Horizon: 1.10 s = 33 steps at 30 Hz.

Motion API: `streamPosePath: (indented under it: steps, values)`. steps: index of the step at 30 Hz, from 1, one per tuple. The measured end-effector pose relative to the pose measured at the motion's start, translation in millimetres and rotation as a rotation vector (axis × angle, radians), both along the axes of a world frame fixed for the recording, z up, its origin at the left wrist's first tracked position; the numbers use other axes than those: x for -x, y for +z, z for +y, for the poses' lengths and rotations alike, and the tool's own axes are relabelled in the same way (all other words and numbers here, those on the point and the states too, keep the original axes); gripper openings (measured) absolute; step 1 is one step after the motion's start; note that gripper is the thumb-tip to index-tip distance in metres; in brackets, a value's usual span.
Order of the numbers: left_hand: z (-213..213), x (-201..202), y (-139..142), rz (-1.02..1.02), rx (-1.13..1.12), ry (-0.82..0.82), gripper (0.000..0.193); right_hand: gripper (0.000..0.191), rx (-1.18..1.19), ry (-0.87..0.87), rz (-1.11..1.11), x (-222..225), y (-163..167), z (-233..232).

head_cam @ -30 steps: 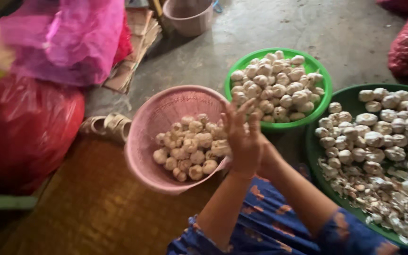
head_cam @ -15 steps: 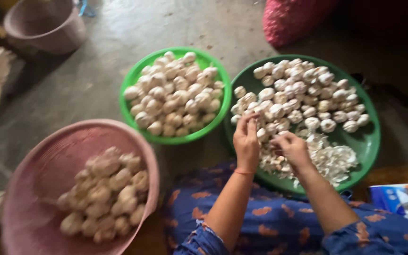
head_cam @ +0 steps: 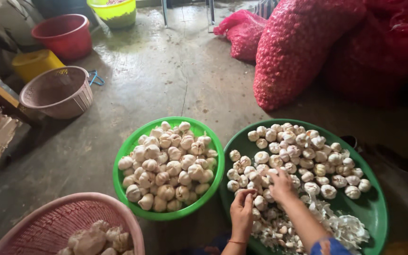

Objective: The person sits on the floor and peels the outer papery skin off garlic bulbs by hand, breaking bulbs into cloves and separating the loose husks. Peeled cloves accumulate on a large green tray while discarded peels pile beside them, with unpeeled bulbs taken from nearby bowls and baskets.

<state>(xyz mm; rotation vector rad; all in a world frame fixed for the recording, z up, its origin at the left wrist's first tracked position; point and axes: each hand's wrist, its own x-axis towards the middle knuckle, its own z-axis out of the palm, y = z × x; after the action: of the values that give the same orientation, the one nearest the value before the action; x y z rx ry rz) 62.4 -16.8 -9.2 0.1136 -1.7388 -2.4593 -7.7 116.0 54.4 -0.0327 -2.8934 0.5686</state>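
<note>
A wide dark green tray [head_cam: 378, 212] holds a heap of white garlic bulbs [head_cam: 303, 156], with loose papery skins [head_cam: 350, 229] on its near side. Both my hands are in this tray at its near left part. My left hand [head_cam: 242, 215] has its fingers curled on a garlic bulb at the pile's edge. My right hand [head_cam: 282, 184] lies just beside it on the bulbs, fingers bent over them; whether it grips one is hidden. To the left stands a light green basin [head_cam: 115, 177] full of garlic [head_cam: 166, 165].
A pink slatted basket [head_cam: 48, 222] with a few bulbs sits at the bottom left. Red mesh sacks [head_cam: 303, 47] fill the far right. At the far left stand an empty pink basket [head_cam: 55, 92], a red bucket [head_cam: 64, 33] and a yellow container [head_cam: 36, 63] on the concrete floor.
The view has swung right and up, away from the pink basket. My left hand went from above that basket to the dark green tray, and both hands now rest on its bulbs.
</note>
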Motion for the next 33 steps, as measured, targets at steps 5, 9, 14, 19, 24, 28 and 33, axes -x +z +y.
streamPosePath:
  steps: [5,9,14,19,24,28,33]
  values:
    - [-10,3,-15,-0.05,0.027,0.018,0.02,0.037,0.048,-0.042,0.043,20,-20,12]
    - [-15,7,-28,-0.086,-0.056,0.045,0.02,0.037,0.397,-0.196,0.016,18,-33,37]
    - [-13,10,-33,-0.14,-0.142,0.048,0.018,0.037,0.365,-0.127,-0.277,7,-37,24]
    - [-17,11,-35,-0.153,-0.114,0.076,0.019,0.048,-0.211,0.141,-0.324,0,-48,-24]
    - [-30,16,-50,-0.204,-0.139,0.17,0.02,0.057,-0.389,0.195,-0.368,9,-50,-36]
    - [-32,19,-52,-0.202,-0.025,0.209,0.023,0.055,-0.094,0.128,-0.479,22,-49,-16]
    - [-19,16,-37,-0.217,-0.176,0.109,0.032,0.049,1.425,0.243,-0.706,-7,-67,15]
